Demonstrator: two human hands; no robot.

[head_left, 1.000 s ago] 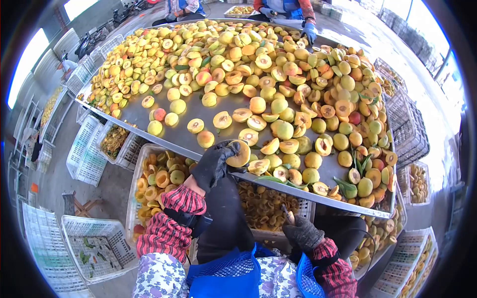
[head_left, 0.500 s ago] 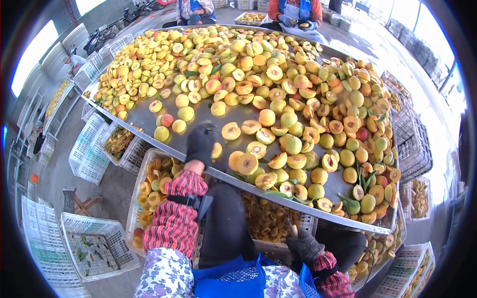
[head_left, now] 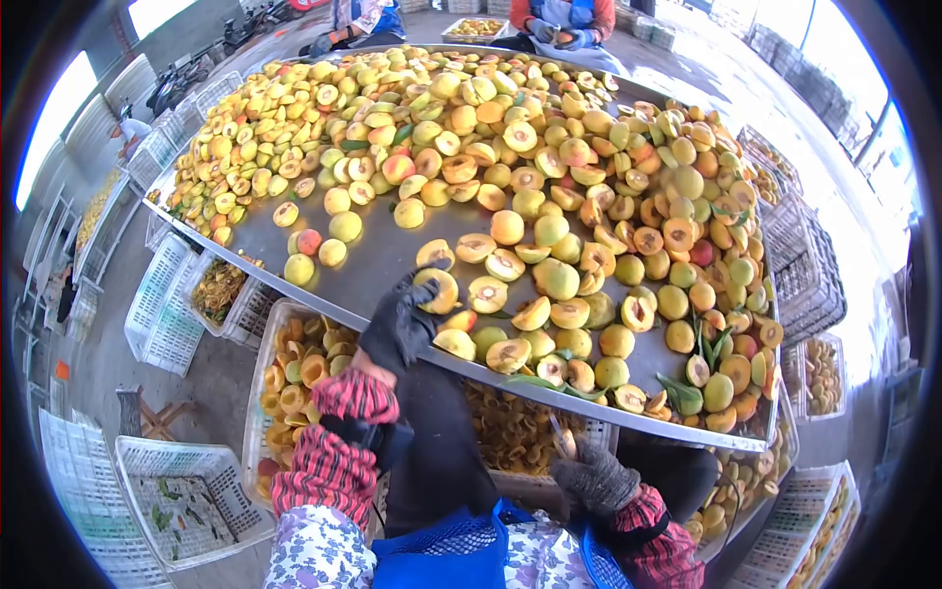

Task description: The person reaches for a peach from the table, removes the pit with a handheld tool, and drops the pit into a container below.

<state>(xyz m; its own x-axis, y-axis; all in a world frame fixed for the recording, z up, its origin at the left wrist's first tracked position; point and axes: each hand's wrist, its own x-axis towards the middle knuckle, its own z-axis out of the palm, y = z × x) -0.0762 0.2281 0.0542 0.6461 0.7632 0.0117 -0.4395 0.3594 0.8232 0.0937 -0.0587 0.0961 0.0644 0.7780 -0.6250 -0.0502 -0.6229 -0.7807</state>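
Observation:
My left hand (head_left: pixel 404 319), in a dark glove, has its fingers wrapped round a halved peach (head_left: pixel 439 292) at the near edge of the metal table (head_left: pixel 363 257). Below the table edge on the right, my right hand (head_left: pixel 597 478), in a grey glove, grips a small tool (head_left: pixel 562 438) with a wooden-looking handle and a thin metal end. Under it and to its left is a crate of brownish peach pieces (head_left: pixel 510 432). Halved and whole peaches (head_left: pixel 554 279) cover much of the table, with a few green leaves among them.
A crate of peach halves (head_left: pixel 285 393) stands left of my knees; a white crate with leaves (head_left: pixel 186 510) is farther left. More crates (head_left: pixel 800 265) line the right side. Two people (head_left: pixel 564 22) sit across the table, one with a halved peach in gloved hands.
My left hand has closed round a peach half that lay near the table edge. The camera view has shifted slightly. My right hand still holds the tool low down.

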